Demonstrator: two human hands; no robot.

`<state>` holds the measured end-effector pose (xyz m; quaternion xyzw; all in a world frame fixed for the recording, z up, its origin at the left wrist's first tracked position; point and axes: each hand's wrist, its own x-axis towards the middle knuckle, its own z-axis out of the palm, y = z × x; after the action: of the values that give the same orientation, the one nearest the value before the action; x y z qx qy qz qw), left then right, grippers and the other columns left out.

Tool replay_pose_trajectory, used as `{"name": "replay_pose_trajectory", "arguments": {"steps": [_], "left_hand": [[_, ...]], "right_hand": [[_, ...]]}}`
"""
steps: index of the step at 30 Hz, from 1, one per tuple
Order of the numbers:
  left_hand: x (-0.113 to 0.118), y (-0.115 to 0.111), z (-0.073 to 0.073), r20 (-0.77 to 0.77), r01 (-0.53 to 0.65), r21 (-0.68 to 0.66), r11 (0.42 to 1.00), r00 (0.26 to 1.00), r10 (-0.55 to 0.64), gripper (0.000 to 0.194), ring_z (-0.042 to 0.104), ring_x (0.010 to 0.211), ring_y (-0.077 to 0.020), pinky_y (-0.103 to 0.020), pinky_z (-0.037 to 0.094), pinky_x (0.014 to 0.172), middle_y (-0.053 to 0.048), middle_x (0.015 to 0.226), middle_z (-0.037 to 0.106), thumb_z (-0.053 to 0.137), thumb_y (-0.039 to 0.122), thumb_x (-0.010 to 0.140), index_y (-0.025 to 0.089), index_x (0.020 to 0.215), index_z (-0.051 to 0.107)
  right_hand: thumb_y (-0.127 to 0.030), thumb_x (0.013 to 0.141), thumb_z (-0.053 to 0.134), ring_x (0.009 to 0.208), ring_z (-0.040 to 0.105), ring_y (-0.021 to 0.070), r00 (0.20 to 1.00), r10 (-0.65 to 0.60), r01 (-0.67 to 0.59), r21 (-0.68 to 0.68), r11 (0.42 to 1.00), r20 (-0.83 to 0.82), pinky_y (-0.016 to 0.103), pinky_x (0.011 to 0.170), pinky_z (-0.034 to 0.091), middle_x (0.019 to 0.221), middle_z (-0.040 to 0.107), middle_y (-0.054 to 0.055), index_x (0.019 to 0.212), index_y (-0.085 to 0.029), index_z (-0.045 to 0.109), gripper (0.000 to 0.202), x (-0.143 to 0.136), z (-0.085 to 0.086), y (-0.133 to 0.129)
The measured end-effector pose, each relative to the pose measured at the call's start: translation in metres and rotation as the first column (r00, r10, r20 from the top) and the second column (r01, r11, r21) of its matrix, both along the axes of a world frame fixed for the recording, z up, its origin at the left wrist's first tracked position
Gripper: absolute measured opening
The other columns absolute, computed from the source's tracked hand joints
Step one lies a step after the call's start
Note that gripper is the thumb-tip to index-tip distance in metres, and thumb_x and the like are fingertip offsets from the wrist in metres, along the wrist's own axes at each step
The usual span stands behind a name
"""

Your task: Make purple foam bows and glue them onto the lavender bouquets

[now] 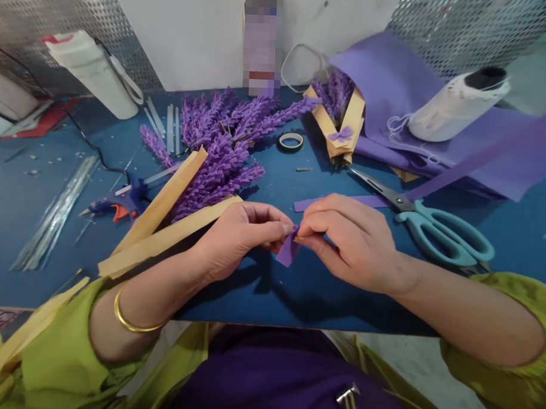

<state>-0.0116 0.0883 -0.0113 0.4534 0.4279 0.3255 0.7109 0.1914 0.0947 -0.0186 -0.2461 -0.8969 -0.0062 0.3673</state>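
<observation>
On the blue worktop (273,186), a glue gun (127,200) lies left, then tan strips (162,202) beside purple flower sprigs (220,173). The left hand (240,233) pinches a small purple piece (288,251) just above the worktop's front; the right hand (352,240), fingertips likewise together, pinches its other side. Teal-handled scissors (405,203) lie farther right across a purple ribbon (457,169).

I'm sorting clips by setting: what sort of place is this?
Likely a craft workbench, perhaps in a small workshop. A glue gun, purple flower stems and scissors lie on the blue table, and the left hand and right hand pinch a small purple piece.
</observation>
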Motion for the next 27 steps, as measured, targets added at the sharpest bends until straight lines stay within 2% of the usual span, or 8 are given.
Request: {"name": "replay_pose_trajectory", "arguments": {"steps": [3, 5, 9, 13, 17, 19, 25, 27], "left_hand": [[0.0000, -0.0005, 0.0011, 0.010, 0.004, 0.050, 0.999, 1.000, -0.005, 0.011, 0.059, 0.068, -0.0088, -0.019, 0.047, 0.064, 0.000, 0.074, 0.067, 0.074, 0.027, 0.080, 0.017, 0.081, 0.074], [0.0011, -0.0009, 0.0029, 0.007, 0.019, 0.080, 0.997, 1.000, -0.019, 0.012, 0.061, 0.071, -0.0099, -0.020, 0.048, 0.067, 0.001, 0.077, 0.069, 0.079, 0.025, 0.075, 0.017, 0.083, 0.074], [0.0041, -0.0013, 0.0056, -0.058, -0.011, 0.129, 0.992, 0.998, 0.019, 0.016, 0.062, 0.072, -0.0107, -0.022, 0.049, 0.070, 0.000, 0.078, 0.070, 0.082, 0.019, 0.071, 0.015, 0.083, 0.073], [0.0046, -0.0009, 0.0052, -0.133, -0.071, 0.190, 0.979, 0.986, 0.098, 0.012, 0.059, 0.065, -0.0091, -0.021, 0.048, 0.065, 0.000, 0.071, 0.070, 0.078, 0.024, 0.077, 0.014, 0.083, 0.074], [0.0041, -0.0015, 0.0030, -0.223, -0.065, 0.256, 0.965, 0.967, 0.124, 0.012, 0.061, 0.065, -0.0096, -0.021, 0.049, 0.065, 0.000, 0.073, 0.071, 0.077, 0.025, 0.077, 0.014, 0.082, 0.074], [0.0041, -0.0019, 0.0014, -0.281, -0.045, 0.275, 0.960, 0.952, 0.125, 0.012, 0.061, 0.066, -0.0101, -0.022, 0.049, 0.064, 0.000, 0.073, 0.071, 0.076, 0.025, 0.077, 0.014, 0.081, 0.074], [0.0047, -0.0019, 0.0001, -0.352, 0.013, 0.307, 0.952, 0.931, 0.101, 0.013, 0.058, 0.062, -0.0091, -0.020, 0.045, 0.059, 0.000, 0.069, 0.069, 0.075, 0.027, 0.076, 0.014, 0.078, 0.073], [0.0049, -0.0017, 0.0021, -0.342, -0.003, 0.280, 0.960, 0.934, 0.102, 0.015, 0.058, 0.060, -0.0092, -0.021, 0.045, 0.058, 0.000, 0.067, 0.069, 0.074, 0.028, 0.078, 0.014, 0.079, 0.074]], "right_hand": [[-0.017, 0.095, 0.057, 0.070, 0.061, 0.0172, 1.000, -0.017, 0.017, -0.041, 0.999, 0.008, 0.032, 0.062, 0.049, 0.080, 0.063, 0.004, 0.086, -0.020, 0.054, 0.009, 0.0001, -0.0023, 0.0007], [-0.016, 0.095, 0.056, 0.070, 0.059, 0.0165, 1.000, -0.028, 0.028, -0.085, 0.996, -0.005, 0.031, 0.062, 0.048, 0.081, 0.062, 0.004, 0.086, -0.020, 0.053, 0.010, 0.0003, -0.0028, 0.0009], [-0.016, 0.093, 0.059, 0.070, 0.056, 0.0139, 0.988, -0.089, 0.052, -0.273, 0.961, -0.126, 0.028, 0.062, 0.047, 0.079, 0.058, 0.001, 0.084, -0.021, 0.053, 0.012, -0.0004, -0.0018, 0.0018], [-0.019, 0.094, 0.058, 0.071, 0.057, 0.0142, 0.932, -0.268, 0.124, -0.481, 0.868, -0.243, 0.029, 0.064, 0.047, 0.082, 0.061, 0.001, 0.089, -0.021, 0.060, 0.006, -0.0021, 0.0010, 0.0033], [-0.027, 0.088, 0.068, 0.067, 0.056, 0.0127, 0.959, -0.202, 0.017, -0.677, 0.736, -0.196, 0.027, 0.062, 0.046, 0.078, 0.063, -0.001, 0.086, -0.022, 0.064, 0.007, -0.0044, 0.0028, 0.0023], [-0.026, 0.085, 0.071, 0.067, 0.055, 0.0118, 0.967, -0.179, 0.001, -0.698, 0.716, -0.182, 0.026, 0.062, 0.045, 0.075, 0.061, -0.002, 0.080, -0.021, 0.062, 0.011, -0.0059, 0.0026, 0.0010], [-0.020, 0.087, 0.065, 0.064, 0.051, 0.0103, 0.963, -0.195, 0.011, -0.699, 0.715, -0.185, 0.024, 0.060, 0.043, 0.069, 0.057, -0.003, 0.072, -0.020, 0.057, 0.017, -0.0070, 0.0016, 0.0007], [-0.021, 0.087, 0.064, 0.062, 0.052, 0.0103, 0.954, -0.214, -0.007, -0.731, 0.683, -0.209, 0.025, 0.059, 0.043, 0.066, 0.056, -0.003, 0.071, -0.020, 0.058, 0.017, -0.0059, 0.0019, 0.0020]]}}
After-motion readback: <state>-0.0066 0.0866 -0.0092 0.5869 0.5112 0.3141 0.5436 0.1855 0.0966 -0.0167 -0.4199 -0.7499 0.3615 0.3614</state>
